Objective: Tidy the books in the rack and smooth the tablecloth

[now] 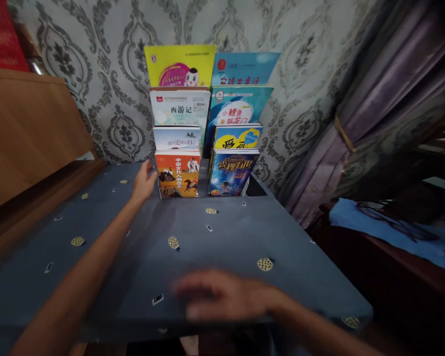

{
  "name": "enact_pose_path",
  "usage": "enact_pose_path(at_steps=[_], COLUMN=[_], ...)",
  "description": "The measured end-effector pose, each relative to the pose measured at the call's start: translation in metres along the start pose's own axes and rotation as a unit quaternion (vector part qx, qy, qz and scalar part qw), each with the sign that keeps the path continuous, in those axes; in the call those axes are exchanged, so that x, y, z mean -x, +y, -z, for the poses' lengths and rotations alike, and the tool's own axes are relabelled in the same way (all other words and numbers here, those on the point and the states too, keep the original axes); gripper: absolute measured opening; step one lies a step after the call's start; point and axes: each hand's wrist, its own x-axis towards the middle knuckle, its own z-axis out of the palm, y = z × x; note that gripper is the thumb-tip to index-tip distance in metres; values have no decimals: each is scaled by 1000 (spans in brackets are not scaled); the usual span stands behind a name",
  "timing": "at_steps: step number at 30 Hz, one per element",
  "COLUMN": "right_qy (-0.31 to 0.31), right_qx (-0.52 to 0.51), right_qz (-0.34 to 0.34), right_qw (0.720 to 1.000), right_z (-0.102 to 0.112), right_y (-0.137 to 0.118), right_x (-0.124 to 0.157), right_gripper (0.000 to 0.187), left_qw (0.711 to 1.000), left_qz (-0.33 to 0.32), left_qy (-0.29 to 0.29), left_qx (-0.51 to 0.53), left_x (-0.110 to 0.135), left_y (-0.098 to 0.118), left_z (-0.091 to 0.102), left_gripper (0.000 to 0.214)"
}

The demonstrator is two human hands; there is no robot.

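A tiered rack of children's books [207, 123] stands against the wall at the far end of a table under a dark blue cloth [244, 237]. My left hand [144, 180] reaches out to the rack's left side, touching the edge by the orange book [178, 174] in the front row; its fingers are curved and partly apart. My right hand [222, 295] lies flat on the cloth near the table's front edge, fingers stretched out and blurred by motion. It holds nothing.
A blue book [232, 173] sits beside the orange one, with more books stepped up behind. A wooden headboard [25, 133] stands at the left. Purple curtains [374, 109] hang at the right, above a blue cloth [389, 232] on a dark surface.
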Motion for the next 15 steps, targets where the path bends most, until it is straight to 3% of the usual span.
enact_pose_path(at_steps=[2,4,8,15], right_qy=[217,376,457,509], right_qx=[60,108,103,69], right_qz=[-25,-35,-39,-33], right_qw=[974,920,883,857], right_z=[42,76,110,124], right_y=[9,27,63,91], right_x=[-27,-60,-115,-155], right_gripper=[52,61,79,78], left_qw=[998,995,995,999], left_qz=[-10,-29,-48,-49], left_qy=[-13,-30,-39,1], left_qx=[53,89,77,8], left_x=[-11,-15,-12,-5], left_y=[-5,-6,-2,5], left_z=[-6,-12,-19,-28], left_gripper=[57,58,57,52])
